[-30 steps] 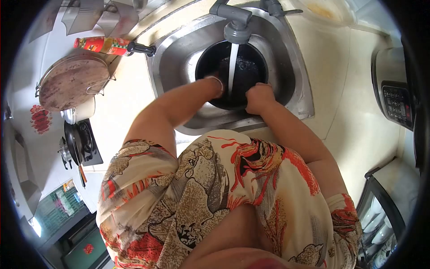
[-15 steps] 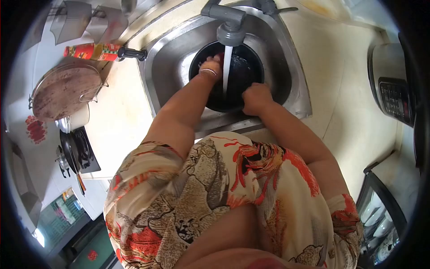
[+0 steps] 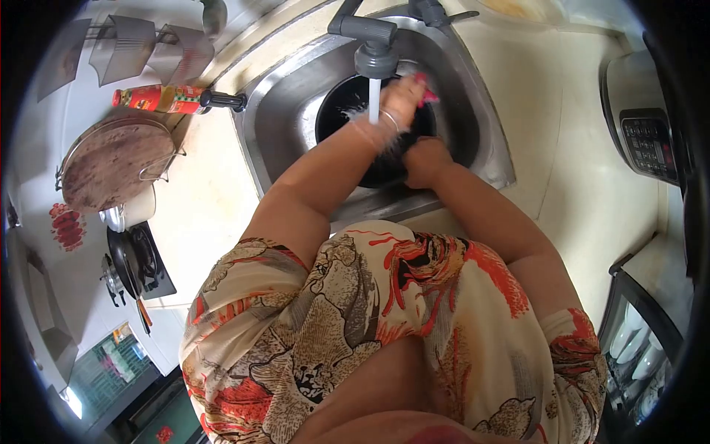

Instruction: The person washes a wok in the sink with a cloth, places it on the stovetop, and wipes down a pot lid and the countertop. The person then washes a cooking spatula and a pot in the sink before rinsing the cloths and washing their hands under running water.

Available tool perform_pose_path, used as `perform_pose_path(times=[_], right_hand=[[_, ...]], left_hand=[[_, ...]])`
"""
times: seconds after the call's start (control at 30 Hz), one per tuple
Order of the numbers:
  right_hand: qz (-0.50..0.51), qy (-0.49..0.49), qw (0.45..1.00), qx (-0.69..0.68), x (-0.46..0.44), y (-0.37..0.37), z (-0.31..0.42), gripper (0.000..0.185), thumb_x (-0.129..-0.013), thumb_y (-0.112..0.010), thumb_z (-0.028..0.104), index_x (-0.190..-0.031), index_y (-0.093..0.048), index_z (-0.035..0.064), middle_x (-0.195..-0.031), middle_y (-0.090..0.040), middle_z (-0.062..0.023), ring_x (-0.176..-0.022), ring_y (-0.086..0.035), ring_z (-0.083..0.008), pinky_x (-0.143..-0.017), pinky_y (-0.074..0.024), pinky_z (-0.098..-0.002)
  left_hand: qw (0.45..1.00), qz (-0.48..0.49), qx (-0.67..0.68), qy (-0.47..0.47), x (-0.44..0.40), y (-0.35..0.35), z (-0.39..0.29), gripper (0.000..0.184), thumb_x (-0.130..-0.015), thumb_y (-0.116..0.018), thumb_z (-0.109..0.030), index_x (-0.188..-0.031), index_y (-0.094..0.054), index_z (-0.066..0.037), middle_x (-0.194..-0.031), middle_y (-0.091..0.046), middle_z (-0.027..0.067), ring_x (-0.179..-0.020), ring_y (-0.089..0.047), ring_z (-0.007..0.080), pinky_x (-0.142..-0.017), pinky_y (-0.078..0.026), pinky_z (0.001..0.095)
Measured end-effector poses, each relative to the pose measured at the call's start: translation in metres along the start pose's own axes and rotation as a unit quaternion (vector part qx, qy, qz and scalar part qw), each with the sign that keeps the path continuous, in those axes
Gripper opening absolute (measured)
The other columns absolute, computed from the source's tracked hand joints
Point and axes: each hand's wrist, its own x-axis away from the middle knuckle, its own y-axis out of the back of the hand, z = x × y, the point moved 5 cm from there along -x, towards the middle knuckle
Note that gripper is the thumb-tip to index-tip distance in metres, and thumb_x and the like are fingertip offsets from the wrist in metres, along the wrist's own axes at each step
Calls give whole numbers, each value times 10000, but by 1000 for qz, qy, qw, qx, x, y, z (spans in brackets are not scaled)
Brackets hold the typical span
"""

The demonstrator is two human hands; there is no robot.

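Left fist (image 3: 401, 98), pink item (image 3: 426, 95); right fist (image 3: 427, 161), pot (image 3: 333, 111)

From close above the wearer's cream-and-red patterned cloth top (image 3: 344, 318) at 6 o'clock, 1 head-worn camera looks forward and down toward the round black pot (image 3: 334, 111) in the rounded silver metal sink (image 3: 285, 129) at 12 o'clock.

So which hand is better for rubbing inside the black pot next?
Probably the left hand: it's over the black pot, with running water splashing by its wrist. The right hand holds the pot's rim, so it seems better for steadying.
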Motion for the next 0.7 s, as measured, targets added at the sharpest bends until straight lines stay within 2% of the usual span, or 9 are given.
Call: perform_pose_path(times=[0.07, 0.2, 0.27, 0.33, 0.37, 0.4, 0.43, 0.57, 0.7], right_hand=[[-10, -24, 999, -22, -2, -8, -5, 221, -636, -603, 227, -791, -694, 98, -868, -653, -108, -951, -577, -265, -841, -437, -365], [-67, -25, 996, -46, -7, -17, -7, 197, -557, -642, 259, -712, -693, 149, -765, -650, -84, -817, -616, -233, -783, -457, -382], [-54, -14, 998, -2, -1, -5, -1, 199, -609, -624, 207, -765, -696, 106, -831, -653, -84, -926, -577, -249, -841, -427, -404], [-34, 0, 999, -20, -1, -4, 0, 236, -598, -650, 223, -792, -691, 95, -876, -646, -81, -953, -561, -240, -849, -422, -417], [-23, 10, 999, -35, -2, -3, -1, 279, -587, -675, 240, -819, -686, 84, -921, -639, -78, -979, -544, -230, -856, -416, -429], [-19, 12, 999, -32, -2, -2, -2, 279, -587, -675, 240, -819, -686, 84, -921, -639, -78, -979, -544, -230, -856, -416, -429], [-37, 32, 996, -74, 0, 0, -1, 377, -583, -698, 265, -905, -660, 74, -1039, -592, -86, -1057, -496, -239, -884, -402, -435], [-163, 42, 978, -121, 0, -9, -7, 787, -519, -788, 297, -1212, -469, 103, -1336, -366, -109, -1247, -323, -300, -969, -337, -436], [-278, -32, 957, -79, 16, 14, -7, 996, -564, -780, 275, -1360, -228, 45, -1414, -219, -164, -1308, -221, -340, -1025, -260, -504]], left_hand=[[967, -118, 62, -216, 24, 5, -19, 436, -743, -494, -59, -1176, -489, -101, -1116, -511, 170, -861, -576, 332, -781, -485, 370], [953, 16, 155, -261, 43, 10, -10, 443, -751, -508, -63, -1189, -481, -119, -1101, -503, 155, -891, -567, 330, -779, -489, 380], [972, 53, 81, -212, 40, -21, 28, 442, -745, -559, -93, -1181, -490, -112, -1106, -505, 147, -916, -563, 332, -793, -483, 373], [984, 162, 53, 54, 43, -69, 76, 414, -741, -604, -130, -1146, -520, -98, -1060, -537, 164, -923, -566, 325, -794, -479, 370], [984, 160, 57, 57, 37, -149, 103, 414, -741, -604, -130, -1146, -520, -98, -1060, -537, 164, -923, -566, 325, -794, -479, 370], [966, -8, 246, 76, 39, -207, 129, 331, -780, -582, -176, -1095, -533, -88, -1057, -548, 163, -927, -573, 313, -762, -485, 378], [887, -176, 417, 91, 70, -256, 155, 268, -818, -559, -221, -1044, -545, -79, -1053, -560, 163, -932, -580, 300, -729, -491, 387], [850, -42, 502, 154, 89, -181, 91, 258, -820, -558, -222, -1030, -549, -72, -1027, -571, 148, -932, -581, 275, -720, -494, 363], [772, 134, 588, 201, 70, -83, 60, 246, -822, -557, -223, -1010, -555, -64, -991, -585, 128, -933, -583, 241, -709, -497, 331]])
